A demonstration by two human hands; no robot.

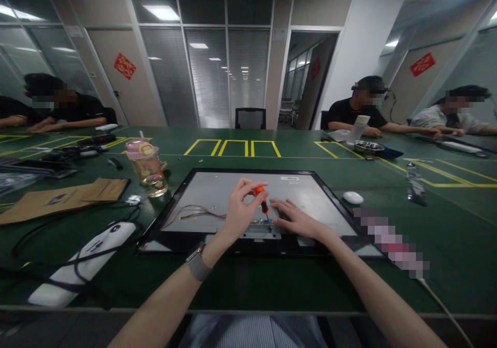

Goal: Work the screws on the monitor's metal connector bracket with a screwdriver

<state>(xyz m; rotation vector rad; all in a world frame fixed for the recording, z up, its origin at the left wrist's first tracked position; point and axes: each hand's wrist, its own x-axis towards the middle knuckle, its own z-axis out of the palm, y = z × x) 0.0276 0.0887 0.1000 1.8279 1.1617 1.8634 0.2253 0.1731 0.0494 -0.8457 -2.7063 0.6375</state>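
The single view looks out from the person's head at the near edge of the green table (272, 279), facing forward and tilted down. It sits close above the work, with the forearms (165, 299) entering from below and the left hand (241, 205) and right hand (298, 218) near the middle of the frame, over a flat panel (316, 195). Its wide angle also reaches across the table to the glazed partition (209, 78) and the people (344, 112) seated at either side

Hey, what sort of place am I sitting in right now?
Probably an office room used as a workshop: there's a long green table with yellow markings, an orange-handled screwdriver at a flat panel, and glass partitions with blinds behind.
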